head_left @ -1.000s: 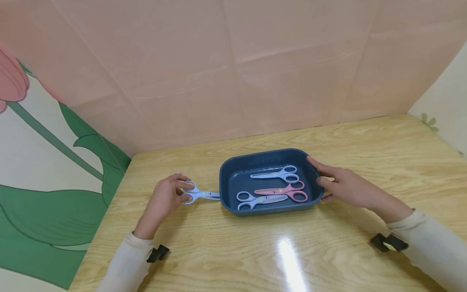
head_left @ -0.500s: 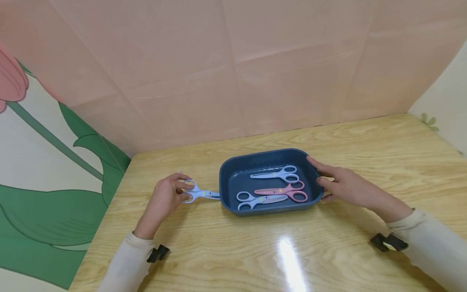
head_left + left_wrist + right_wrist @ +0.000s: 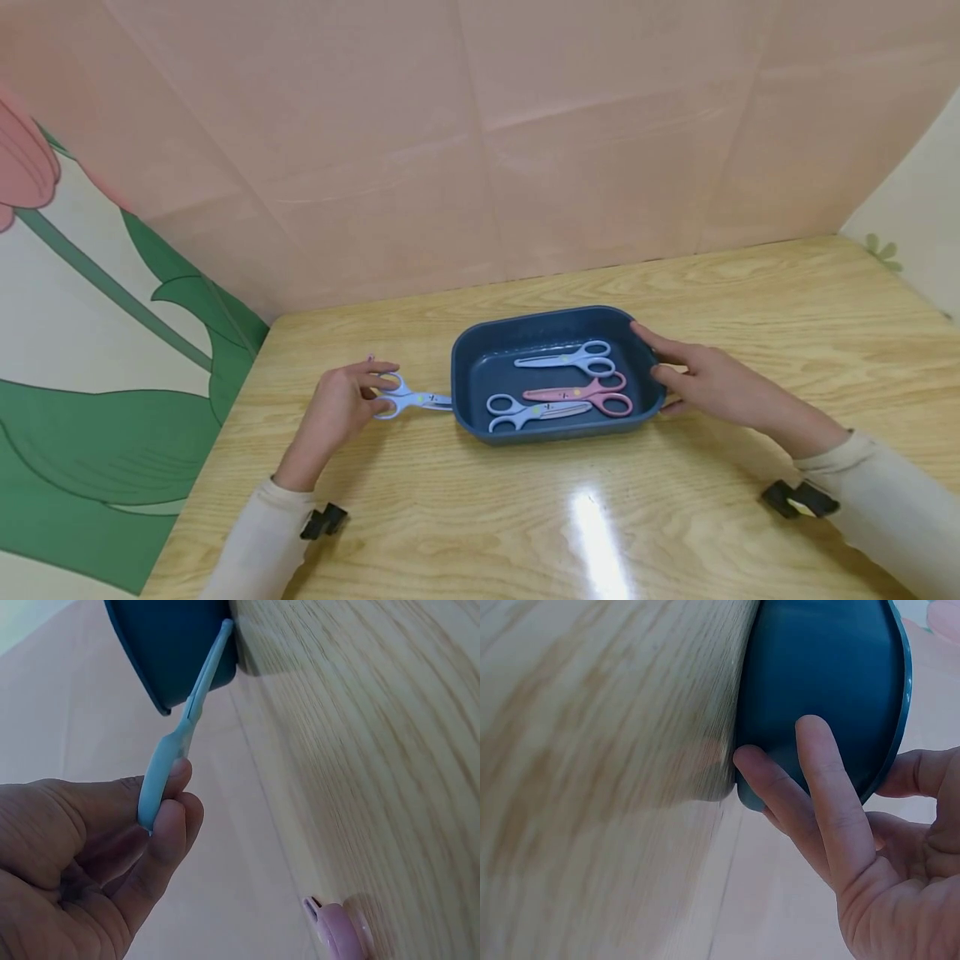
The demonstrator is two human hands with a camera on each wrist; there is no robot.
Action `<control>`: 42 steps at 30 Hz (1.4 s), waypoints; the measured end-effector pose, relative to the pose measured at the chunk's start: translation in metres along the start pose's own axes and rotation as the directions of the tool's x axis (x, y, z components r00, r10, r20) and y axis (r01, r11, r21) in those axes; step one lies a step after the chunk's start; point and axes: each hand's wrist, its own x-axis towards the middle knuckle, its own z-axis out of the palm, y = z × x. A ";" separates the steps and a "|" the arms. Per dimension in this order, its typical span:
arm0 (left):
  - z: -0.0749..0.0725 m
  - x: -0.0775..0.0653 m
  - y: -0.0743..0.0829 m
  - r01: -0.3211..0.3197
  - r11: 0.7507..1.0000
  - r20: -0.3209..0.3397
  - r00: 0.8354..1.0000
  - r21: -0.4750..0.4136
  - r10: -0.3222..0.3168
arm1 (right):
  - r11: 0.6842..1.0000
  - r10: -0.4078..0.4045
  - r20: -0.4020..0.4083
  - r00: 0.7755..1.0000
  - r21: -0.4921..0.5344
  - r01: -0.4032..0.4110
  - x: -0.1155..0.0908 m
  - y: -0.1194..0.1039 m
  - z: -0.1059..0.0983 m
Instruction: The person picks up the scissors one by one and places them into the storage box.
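Note:
My left hand (image 3: pixel 345 404) pinches the handle loops of light blue scissors (image 3: pixel 412 400) between thumb and fingers. Their closed blades point right, and the tip is right at the outside of the dark blue tray (image 3: pixel 459 367), low on its wall in the left wrist view. At the tray's other end, my right hand (image 3: pixel 716 383) holds it, with digits at the rim and two fingers (image 3: pixel 829 776) spread along the outer wall. Inside lie blue scissors (image 3: pixel 566 359) at the back, pink scissors (image 3: pixel 558 392) in the middle and another blue pair (image 3: pixel 536 410) in front.
A pink object (image 3: pixel 341 930) lies on the wooden table (image 3: pixel 450 517) beyond my left hand, mostly hidden in the head view. A pink-covered wall (image 3: pixel 480 150) rises behind the table. Painted panels (image 3: pixel 97 433) stand at the left.
My left hand barely shifts: its upper finger stretches a little further over the scissors' loop. The tray, the scissors inside and my right hand stay where they were.

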 end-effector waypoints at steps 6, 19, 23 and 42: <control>-0.001 0.000 0.000 0.012 1.000 0.023 1.000 -0.018 -0.012 | 1.000 -0.002 -0.005 1.000 0.003 0.002 -0.001 0.000 0.000; -0.001 0.000 -0.001 0.014 0.999 0.021 1.000 -0.031 -0.013 | 1.000 0.009 -0.001 1.000 0.004 -0.009 0.000 -0.001 0.000; -0.001 0.000 -0.002 0.027 0.999 0.012 1.000 -0.041 -0.026 | 1.000 0.018 0.001 1.000 0.009 -0.018 0.000 -0.002 0.000; -0.003 0.000 -0.001 0.090 0.992 -0.017 0.996 -0.089 -0.092 | 1.000 0.024 -0.004 1.000 -0.003 -0.024 0.000 -0.001 0.000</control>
